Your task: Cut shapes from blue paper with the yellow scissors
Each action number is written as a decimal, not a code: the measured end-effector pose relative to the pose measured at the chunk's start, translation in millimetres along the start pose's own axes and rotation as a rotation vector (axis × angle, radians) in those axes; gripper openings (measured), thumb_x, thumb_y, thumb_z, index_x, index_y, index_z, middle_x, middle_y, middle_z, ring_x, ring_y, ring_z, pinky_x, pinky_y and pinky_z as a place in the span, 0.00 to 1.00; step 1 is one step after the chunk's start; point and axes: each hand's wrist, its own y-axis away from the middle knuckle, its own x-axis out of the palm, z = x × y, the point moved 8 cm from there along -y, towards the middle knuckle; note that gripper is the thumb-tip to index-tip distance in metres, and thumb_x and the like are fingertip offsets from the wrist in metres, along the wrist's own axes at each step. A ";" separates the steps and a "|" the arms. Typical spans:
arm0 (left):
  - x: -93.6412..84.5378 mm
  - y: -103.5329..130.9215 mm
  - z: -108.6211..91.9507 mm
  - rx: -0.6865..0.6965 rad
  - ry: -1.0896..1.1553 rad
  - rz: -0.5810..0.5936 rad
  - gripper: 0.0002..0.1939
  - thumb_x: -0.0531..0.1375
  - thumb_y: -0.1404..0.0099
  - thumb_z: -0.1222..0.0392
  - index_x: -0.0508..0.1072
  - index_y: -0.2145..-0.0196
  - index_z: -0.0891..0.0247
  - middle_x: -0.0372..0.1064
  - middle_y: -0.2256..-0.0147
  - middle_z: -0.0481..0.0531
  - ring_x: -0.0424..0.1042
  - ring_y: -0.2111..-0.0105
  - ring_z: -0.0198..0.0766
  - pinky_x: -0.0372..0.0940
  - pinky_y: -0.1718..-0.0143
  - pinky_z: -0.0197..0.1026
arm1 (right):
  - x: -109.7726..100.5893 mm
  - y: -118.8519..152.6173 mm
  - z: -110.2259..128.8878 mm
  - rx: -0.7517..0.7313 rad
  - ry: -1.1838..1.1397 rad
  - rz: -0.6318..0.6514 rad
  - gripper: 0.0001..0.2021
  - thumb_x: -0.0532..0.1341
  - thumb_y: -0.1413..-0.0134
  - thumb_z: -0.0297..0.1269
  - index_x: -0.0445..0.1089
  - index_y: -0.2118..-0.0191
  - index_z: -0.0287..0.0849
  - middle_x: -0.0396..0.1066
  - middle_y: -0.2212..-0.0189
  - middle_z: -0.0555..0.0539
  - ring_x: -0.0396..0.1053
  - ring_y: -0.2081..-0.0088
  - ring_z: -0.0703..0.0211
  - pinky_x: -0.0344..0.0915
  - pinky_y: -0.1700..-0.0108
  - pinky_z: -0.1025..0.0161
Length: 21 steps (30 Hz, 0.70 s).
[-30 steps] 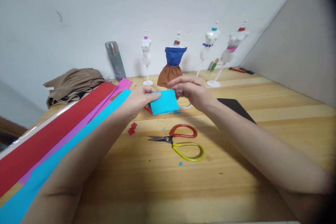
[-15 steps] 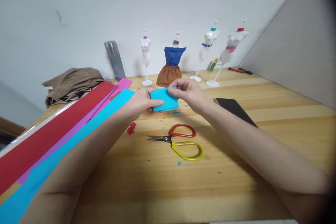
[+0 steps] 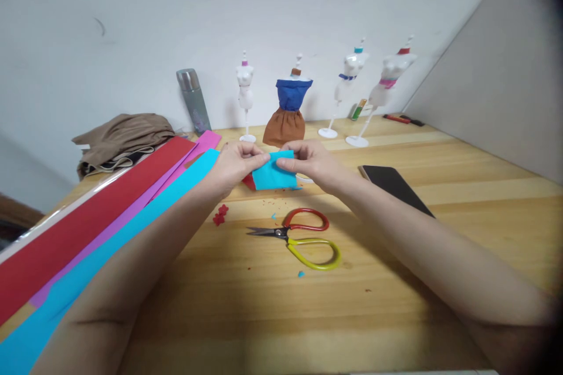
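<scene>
A small blue rectangle of paper [image 3: 275, 177] is held up between my two hands above the table. My left hand [image 3: 240, 165] pinches its upper left edge with thumb and forefinger. At the upper right, my right hand [image 3: 310, 163] grips it, the thumb lying across the front. Below the paper lie scissors [image 3: 281, 232] with one red and one yellow handle, their blades slightly apart. Small red flower-shaped pieces [image 3: 220, 215] rest left of the scissors. A red piece [image 3: 248, 182] shows partly behind the blue paper.
Long red [image 3: 94, 211], pink and blue paper strips slope along the left, beside a folded brown cloth [image 3: 125, 136]. Several mini mannequins stand at the back, one in a blue top [image 3: 292, 95] and brown skirt. A flask [image 3: 193, 99] and a dark flat object [image 3: 393, 187] flank them.
My left hand has shifted from the paper's left side to its upper left edge. The paper hangs slightly lower, and my right hand has moved down a little.
</scene>
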 end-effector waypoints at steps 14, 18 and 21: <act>2.2 1.9 -12.9 0.034 -0.148 -0.023 0.08 0.73 0.42 0.58 0.81 0.74 0.62 0.75 0.73 0.48 0.69 0.72 0.36 0.64 0.69 0.37 | -12.2 -4.3 3.0 -0.059 0.043 -0.068 0.22 0.78 0.57 0.57 0.73 0.75 0.47 0.69 0.79 0.51 0.62 0.75 0.61 0.62 0.72 0.60; -1.1 1.2 -8.8 0.041 -0.109 -0.051 0.10 0.73 0.41 0.55 0.81 0.73 0.62 0.76 0.71 0.51 0.71 0.71 0.38 0.67 0.68 0.40 | -26.2 -5.9 6.3 -0.072 0.013 -0.146 0.23 0.79 0.60 0.60 0.73 0.76 0.48 0.69 0.80 0.50 0.64 0.76 0.59 0.65 0.71 0.59; -0.6 2.6 -9.2 0.043 -0.117 -0.056 0.10 0.73 0.40 0.55 0.81 0.72 0.62 0.76 0.71 0.51 0.71 0.70 0.38 0.67 0.67 0.40 | -23.3 -5.3 4.6 -0.050 -0.042 -0.139 0.23 0.79 0.62 0.60 0.75 0.73 0.47 0.74 0.75 0.49 0.68 0.73 0.59 0.66 0.70 0.60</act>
